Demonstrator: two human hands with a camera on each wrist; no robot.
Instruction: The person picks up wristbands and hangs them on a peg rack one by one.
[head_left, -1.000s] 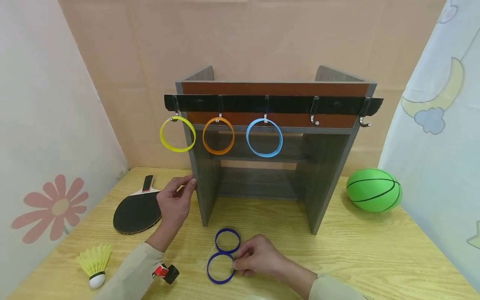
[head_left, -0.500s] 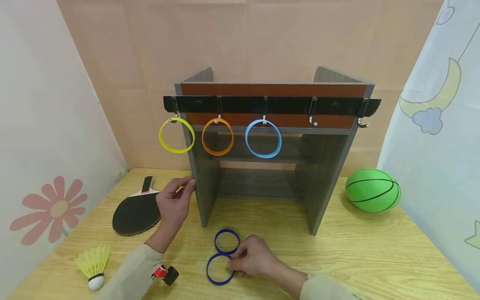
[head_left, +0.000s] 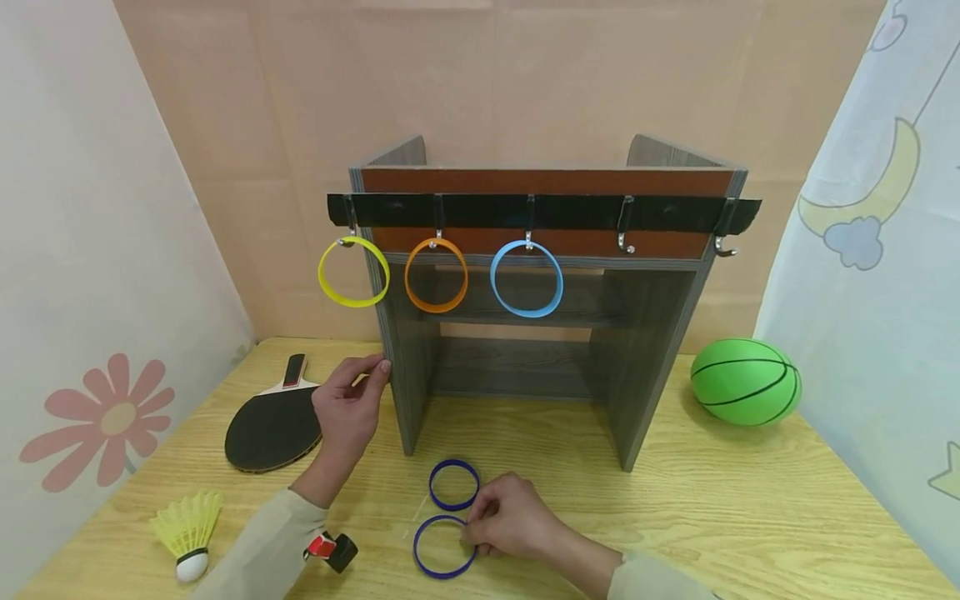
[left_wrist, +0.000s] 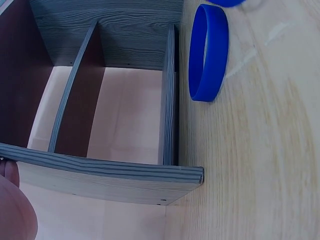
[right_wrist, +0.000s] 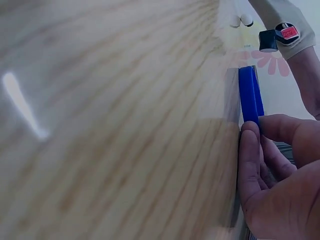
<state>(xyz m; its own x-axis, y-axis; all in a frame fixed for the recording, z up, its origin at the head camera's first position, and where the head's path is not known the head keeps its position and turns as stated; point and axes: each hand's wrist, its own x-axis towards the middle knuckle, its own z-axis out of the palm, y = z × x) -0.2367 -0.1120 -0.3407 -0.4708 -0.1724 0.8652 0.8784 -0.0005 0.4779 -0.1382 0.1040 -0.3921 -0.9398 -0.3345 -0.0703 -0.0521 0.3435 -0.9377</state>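
Note:
My right hand (head_left: 517, 521) pinches the right side of a dark blue silicone wristband (head_left: 445, 575) low over the wooden table. In the right wrist view, thumb and fingertips grip one end of this wristband (right_wrist: 249, 95). Just beyond it lies a second dark blue wristband (head_left: 454, 507), a narrow gap between the two. My left hand (head_left: 351, 408) holds the front edge of the left side panel of a grey wooden shelf (head_left: 647, 358). Yellow (head_left: 354, 303), orange (head_left: 437, 309) and light blue (head_left: 527, 313) wristbands hang from hooks on the shelf's black strip (head_left: 480, 210).
Two hooks at the strip's right end, one of them a metal hook (head_left: 625, 243), carry nothing. A table tennis bat (head_left: 273, 427) and a yellow shuttlecock (head_left: 187, 525) lie to the left. The green ball (head_left: 746, 382) sits right of the shelf.
The near dark blue wristband, pinched by my right hand, has shifted slightly toward me, away from the far one it met before. My left hand stays on the shelf.

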